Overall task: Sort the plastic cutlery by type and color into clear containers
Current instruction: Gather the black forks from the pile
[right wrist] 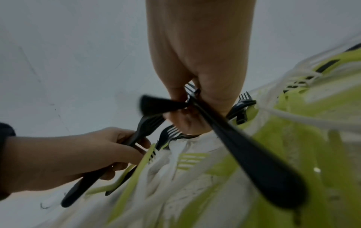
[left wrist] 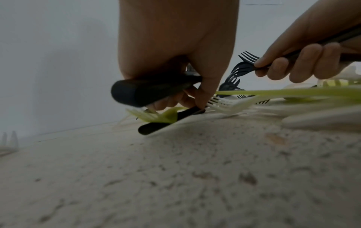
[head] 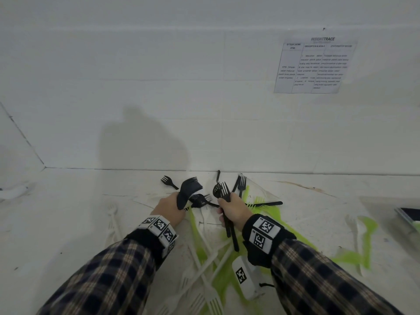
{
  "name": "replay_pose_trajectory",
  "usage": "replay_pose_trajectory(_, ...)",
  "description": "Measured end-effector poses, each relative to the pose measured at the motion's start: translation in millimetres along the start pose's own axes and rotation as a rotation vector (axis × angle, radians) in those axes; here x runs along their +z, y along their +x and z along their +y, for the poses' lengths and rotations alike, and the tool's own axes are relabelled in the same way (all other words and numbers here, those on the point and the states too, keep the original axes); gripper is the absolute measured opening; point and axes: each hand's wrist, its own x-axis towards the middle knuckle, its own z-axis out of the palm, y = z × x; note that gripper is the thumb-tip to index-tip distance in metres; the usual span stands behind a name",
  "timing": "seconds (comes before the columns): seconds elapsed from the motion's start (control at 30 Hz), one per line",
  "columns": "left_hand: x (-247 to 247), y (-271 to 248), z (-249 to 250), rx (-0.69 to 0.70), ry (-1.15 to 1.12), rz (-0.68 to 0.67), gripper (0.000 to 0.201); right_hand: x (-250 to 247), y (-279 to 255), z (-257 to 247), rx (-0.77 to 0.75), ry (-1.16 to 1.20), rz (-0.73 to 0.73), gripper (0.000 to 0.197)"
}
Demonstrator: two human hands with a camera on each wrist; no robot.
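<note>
Black plastic forks, thin w/ long handles: we're gripping one bunch (head: 189, 192) in our left hand (head: 169, 209), fingers curled round the handles, tines up. We're clutching another bunch (head: 225, 208) in our right hand (head: 234, 212), handles sticking out below the fist, over green forks (head: 229, 276) & white forks (head: 204, 264) on the table (head: 68, 223).

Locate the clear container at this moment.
In the head view, the only container visible sits at the far right edge of the table, cut off by the frame, right of the green cutlery and well beyond the right hand.
</note>
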Motion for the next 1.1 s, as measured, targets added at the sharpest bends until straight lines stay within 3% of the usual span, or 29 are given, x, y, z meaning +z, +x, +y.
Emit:
replay_pose_trajectory(0.23,-14.2,-8.0,7.1,-0.151,-0.402,0.407,0.011,9.8,-12.7,2.6,-0.064,-0.009,0.062,0.018)
replay_pose_trajectory(0.3,-16.7,-10.6,10.9,-0.191,-0.533,0.455,0.012,13.3,-16.4,3.0,-0.037,-0.024,0.044,0.020)
replay_pose_trajectory(0.47,-12.3,-15.8,18.5,-0.267,-0.839,0.353,0.010,25.0,-30.5,0.0,0.073,-0.028,-0.104,0.019)
replay_pose_trajectory(0.67,-6.4,-40.0,33.5,-0.330,-1.069,0.213,0.013,28.9,-43.9,-5.3,0.051,-0.094,0.049,0.022)
replay_pose_trajectory(0.8,-1.5,-52.5,37.5,-0.323,-1.080,0.204,0.015,28.3,-62.4,-5.9,0.237,-0.067,-0.054,0.022)
replay_pose_trajectory(1.0,3.8,-73.2,42.0,-0.355,-1.079,0.196,0.012,28.0,-70.4,2.0,-0.134,-0.106,-0.002,0.025)
replay_pose_trajectory(1.1,4.3,-84.5,42.7,-0.341,-1.087,0.114,0.007,30.6,-77.4,2.3,-0.192,-0.057,-0.051,0.019)
